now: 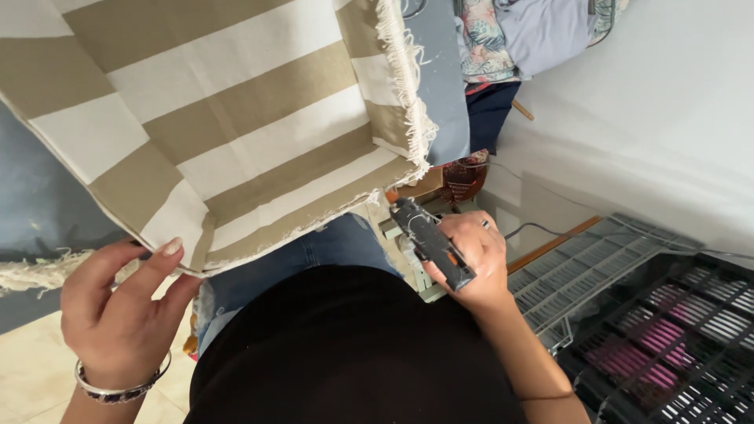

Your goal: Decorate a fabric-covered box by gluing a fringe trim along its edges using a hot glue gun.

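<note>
The left hand (pixel 118 314) pinches the folded edge of the striped fabric (pixel 228 118), which spreads toward 11 o'clock. The right hand (pixel 479 259), at 3 o'clock, grips a dark glue gun (pixel 430 242). Seemingly mid-gluing; bringing nozzle to hem needs a steady aim.

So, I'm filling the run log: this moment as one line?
left hand: pinches striped cloth edge | right hand: holds dark glue gun | plastic crates at right

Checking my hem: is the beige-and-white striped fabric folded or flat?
Folded: the beige-and-white striped fabric creases at its corner, pinched by the left hand.
</note>
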